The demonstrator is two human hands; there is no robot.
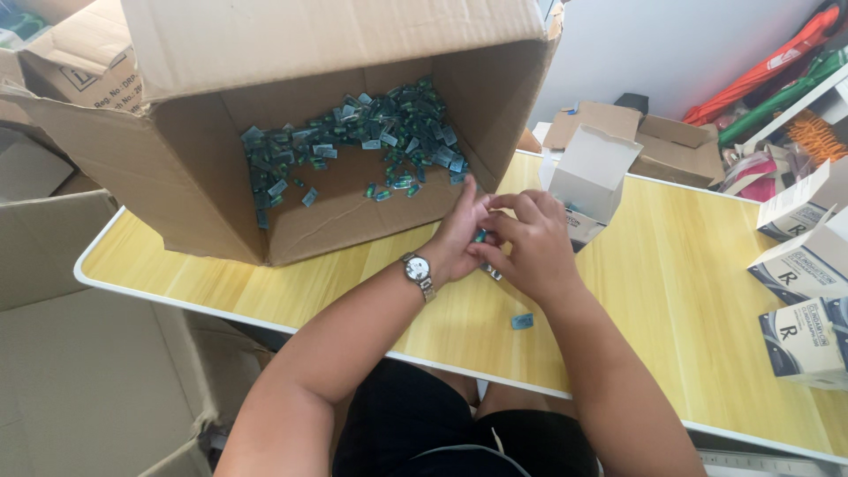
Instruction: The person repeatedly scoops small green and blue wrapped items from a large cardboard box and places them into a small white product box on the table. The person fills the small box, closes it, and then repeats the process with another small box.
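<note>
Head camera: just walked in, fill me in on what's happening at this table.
A person sits at a yellow wooden table, both hands together over it. The left hand and right hand pinch a small green packet between the fingers. A large cardboard box lies on its side ahead, with many similar packets scattered inside. One blue packet lies on the table near the right wrist. Small white cartons stand nearby.

We see a small packing workroom. Around the yellow wooden table (671, 265) stand open cardboard cartons (185, 168); stacked small white boxes (808, 265) sit on its right edge.
</note>
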